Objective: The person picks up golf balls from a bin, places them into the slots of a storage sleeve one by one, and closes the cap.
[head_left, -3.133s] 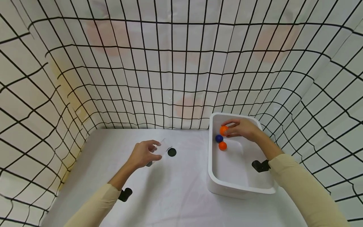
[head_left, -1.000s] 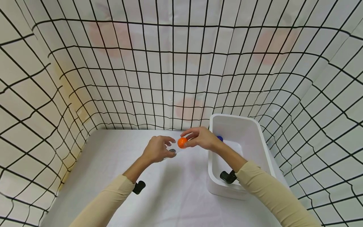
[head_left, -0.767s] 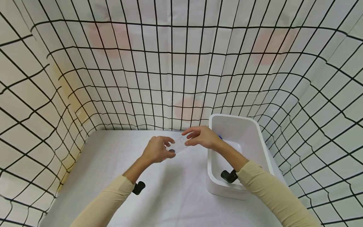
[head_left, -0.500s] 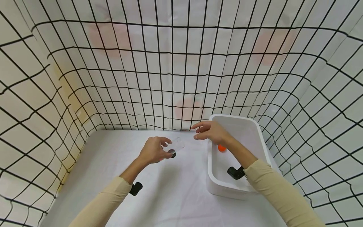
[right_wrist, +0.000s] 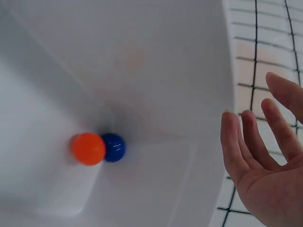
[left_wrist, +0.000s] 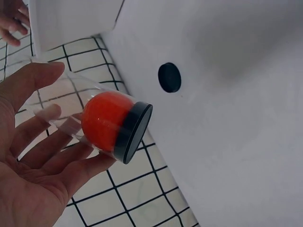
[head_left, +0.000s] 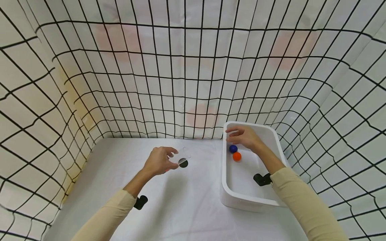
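My left hand (head_left: 159, 161) grips a clear plastic tube (left_wrist: 71, 90) above the table, tilted. Inside the tube, an orange ball (left_wrist: 105, 118) rests against the black cap (left_wrist: 135, 135) that closes its lower end; the upper end points toward the back right. Over the far left part of the white tub (head_left: 224, 167) hovers my right hand (head_left: 245, 136), fingers spread and holding nothing. Below it on the tub's floor, a blue ball (head_left: 233, 149) and another orange ball (head_left: 237, 156) lie touching, as the right wrist view confirms.
A loose round black cap (head_left: 183, 163) lies on the white table (head_left: 193, 207), just right of my left hand. Black-lined netting (head_left: 196, 80) rises behind the table and on both sides. A wrist camera (head_left: 261, 179) sits under each forearm.
My right hand carried an orange ball from the tub to the tube and let it go inside. It has since moved right, back over the tub. My left hand has drawn slightly left with the tube.
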Motion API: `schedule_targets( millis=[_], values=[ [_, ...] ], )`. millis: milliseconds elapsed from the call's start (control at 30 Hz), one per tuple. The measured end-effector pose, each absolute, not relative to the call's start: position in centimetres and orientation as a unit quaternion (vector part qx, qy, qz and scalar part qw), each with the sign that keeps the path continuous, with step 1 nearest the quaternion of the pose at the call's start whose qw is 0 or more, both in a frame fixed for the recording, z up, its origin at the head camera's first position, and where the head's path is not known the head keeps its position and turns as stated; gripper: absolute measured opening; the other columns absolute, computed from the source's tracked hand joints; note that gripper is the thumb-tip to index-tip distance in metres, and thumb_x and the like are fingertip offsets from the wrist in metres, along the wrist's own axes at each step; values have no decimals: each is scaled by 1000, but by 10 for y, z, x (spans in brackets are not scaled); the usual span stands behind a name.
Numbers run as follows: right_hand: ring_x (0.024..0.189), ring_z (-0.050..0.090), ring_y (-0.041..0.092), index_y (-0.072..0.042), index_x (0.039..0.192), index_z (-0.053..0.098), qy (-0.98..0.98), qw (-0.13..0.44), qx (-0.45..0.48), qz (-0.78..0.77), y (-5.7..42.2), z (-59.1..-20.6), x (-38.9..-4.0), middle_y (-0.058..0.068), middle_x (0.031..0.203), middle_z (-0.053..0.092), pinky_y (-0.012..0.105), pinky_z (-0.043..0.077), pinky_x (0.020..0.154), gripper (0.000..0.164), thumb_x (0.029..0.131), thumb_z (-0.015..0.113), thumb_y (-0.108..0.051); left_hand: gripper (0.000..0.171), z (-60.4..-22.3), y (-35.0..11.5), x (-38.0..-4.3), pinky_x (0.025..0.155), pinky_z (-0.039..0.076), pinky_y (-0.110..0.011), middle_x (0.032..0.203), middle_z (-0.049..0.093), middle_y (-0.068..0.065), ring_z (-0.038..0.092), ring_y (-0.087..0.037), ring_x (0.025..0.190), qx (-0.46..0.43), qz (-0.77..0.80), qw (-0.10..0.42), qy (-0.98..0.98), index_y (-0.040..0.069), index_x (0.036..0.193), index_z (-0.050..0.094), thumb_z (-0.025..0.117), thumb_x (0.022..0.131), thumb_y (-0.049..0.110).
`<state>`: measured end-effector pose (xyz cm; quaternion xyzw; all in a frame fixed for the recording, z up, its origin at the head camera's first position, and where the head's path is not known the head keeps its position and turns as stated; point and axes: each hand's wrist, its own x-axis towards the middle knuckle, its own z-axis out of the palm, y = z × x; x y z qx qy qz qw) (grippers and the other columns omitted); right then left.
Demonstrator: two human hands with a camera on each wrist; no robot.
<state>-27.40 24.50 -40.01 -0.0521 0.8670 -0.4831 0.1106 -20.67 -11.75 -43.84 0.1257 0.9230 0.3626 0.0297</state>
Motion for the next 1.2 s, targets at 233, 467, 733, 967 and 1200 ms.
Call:
schedule_targets(
  millis=[233, 467, 733, 967, 1200],
  values=[
    [113, 66, 35, 3, 132, 63, 877, 104, -30, -467, 264, -428, -284, 30, 130, 63, 46, 57, 95, 46, 90, 74, -12, 41, -440, -119, -206, 48, 52, -26, 104, 76, -15, 64, -11, 58, 117, 364, 29, 923, 9, 113, 75, 86, 74, 15],
    [115, 65, 39, 5, 132, 62, 886, 117, 6, -449, 277, -463, -298, 30, 131, 63, 49, 56, 96, 46, 90, 73, -13, 41, -440, -118, -205, 49, 52, -25, 105, 76, -15, 65, -12, 58, 109, 365, 34, 924, 9, 113, 75, 87, 74, 15],
    [115, 63, 44, 5, 132, 61, 899, 142, 35, -413, 289, -487, -302, 28, 128, 63, 45, 59, 90, 49, 89, 75, -13, 42, -441, -119, -205, 49, 52, -25, 105, 76, -16, 65, -12, 61, 109, 355, 32, 928, 8, 114, 75, 87, 75, 16],
    [109, 66, 38, 5, 129, 63, 894, 155, 45, -418, 295, -502, -301, 26, 124, 66, 49, 58, 92, 45, 88, 74, -9, 41, -444, -119, -204, 49, 52, -25, 105, 76, -15, 64, -11, 57, 107, 364, 39, 924, 8, 113, 75, 86, 74, 15],
    [96, 67, 29, 6, 124, 66, 897, 165, 48, -406, 295, -511, -301, 21, 113, 70, 43, 61, 84, 42, 86, 75, -9, 42, -445, -119, -204, 49, 52, -25, 105, 76, -14, 64, -12, 59, 102, 363, 48, 925, 9, 113, 75, 87, 73, 15]
  ],
)
